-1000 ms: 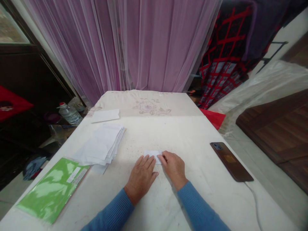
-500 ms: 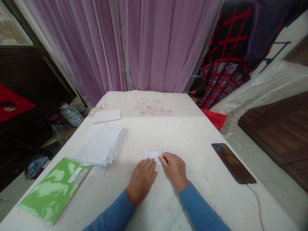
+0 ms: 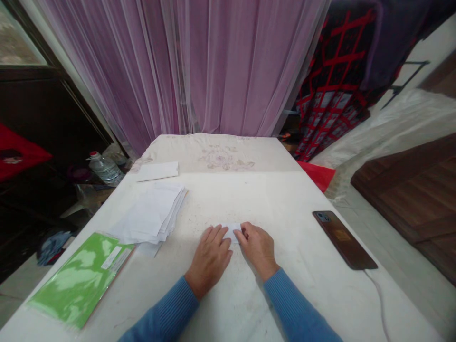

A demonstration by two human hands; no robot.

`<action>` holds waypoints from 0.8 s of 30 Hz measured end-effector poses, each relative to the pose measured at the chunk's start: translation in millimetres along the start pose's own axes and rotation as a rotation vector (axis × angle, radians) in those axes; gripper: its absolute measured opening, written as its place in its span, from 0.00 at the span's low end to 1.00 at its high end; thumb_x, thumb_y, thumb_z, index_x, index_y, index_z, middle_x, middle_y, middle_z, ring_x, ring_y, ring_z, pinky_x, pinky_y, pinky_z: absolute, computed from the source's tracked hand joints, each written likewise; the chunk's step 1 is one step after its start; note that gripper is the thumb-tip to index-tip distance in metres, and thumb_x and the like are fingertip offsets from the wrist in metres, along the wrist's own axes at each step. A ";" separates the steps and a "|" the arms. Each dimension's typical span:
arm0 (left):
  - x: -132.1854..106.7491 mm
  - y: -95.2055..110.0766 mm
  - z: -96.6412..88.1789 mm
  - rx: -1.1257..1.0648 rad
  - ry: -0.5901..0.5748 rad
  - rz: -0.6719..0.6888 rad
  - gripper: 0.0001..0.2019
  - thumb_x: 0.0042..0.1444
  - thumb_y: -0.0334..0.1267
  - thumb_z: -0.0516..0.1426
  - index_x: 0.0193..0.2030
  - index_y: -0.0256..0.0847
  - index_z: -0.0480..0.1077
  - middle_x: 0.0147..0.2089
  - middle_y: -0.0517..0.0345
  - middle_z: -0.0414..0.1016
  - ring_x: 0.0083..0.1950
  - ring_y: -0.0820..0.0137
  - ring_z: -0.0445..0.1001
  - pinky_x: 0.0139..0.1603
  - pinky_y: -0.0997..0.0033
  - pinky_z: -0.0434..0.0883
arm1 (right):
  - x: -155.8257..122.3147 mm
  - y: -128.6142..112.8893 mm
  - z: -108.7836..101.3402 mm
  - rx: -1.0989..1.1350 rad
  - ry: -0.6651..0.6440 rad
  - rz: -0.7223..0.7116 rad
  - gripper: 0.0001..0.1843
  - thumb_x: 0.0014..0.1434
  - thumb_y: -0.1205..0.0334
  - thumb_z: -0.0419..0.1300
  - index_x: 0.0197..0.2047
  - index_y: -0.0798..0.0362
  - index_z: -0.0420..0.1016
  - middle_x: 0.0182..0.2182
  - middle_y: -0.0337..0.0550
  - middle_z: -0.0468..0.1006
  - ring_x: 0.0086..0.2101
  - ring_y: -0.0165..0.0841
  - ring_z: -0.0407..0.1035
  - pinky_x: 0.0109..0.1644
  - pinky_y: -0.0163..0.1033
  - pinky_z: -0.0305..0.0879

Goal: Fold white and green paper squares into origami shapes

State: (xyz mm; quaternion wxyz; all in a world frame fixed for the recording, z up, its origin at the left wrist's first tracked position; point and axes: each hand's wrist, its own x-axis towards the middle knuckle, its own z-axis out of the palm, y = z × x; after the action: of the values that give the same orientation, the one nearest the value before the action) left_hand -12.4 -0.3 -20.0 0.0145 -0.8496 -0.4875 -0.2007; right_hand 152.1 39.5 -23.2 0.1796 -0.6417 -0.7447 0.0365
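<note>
A small folded white paper [image 3: 233, 231] lies on the white table [image 3: 278, 204] just in front of me. My left hand [image 3: 210, 259] rests on its left part, fingers stretched flat and pressing down. My right hand [image 3: 257, 248] sits at the paper's right edge, fingers curled and pinching that edge. Most of the paper is hidden under the two hands. Both arms wear blue knit sleeves.
A stack of white sheets [image 3: 151, 213] and a white envelope [image 3: 158, 171] lie to the left. A green paper pack in plastic [image 3: 80, 278] sits at the near left corner. A dark phone [image 3: 344, 239] with a cable lies to the right. Purple curtains hang behind.
My left hand has slid forward over the paper, covering more of it. The right hand stays at the paper's right edge.
</note>
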 end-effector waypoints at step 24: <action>0.8 -24.9 -4.1 -0.196 -0.244 -0.092 0.14 0.66 0.38 0.47 0.54 0.51 0.69 0.67 0.55 0.63 0.70 0.59 0.57 0.67 0.39 0.51 | -13.9 5.5 -1.6 0.019 -0.088 -0.432 0.22 0.69 0.56 0.46 0.64 0.47 0.65 0.63 0.43 0.66 0.65 0.42 0.51 0.67 0.56 0.41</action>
State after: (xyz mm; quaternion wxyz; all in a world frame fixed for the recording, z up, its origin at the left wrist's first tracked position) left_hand -34.1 12.5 -20.2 -0.1368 -0.8418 -0.5022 -0.1429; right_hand 159.4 26.7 -26.4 0.1563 -0.4633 -0.8717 0.0320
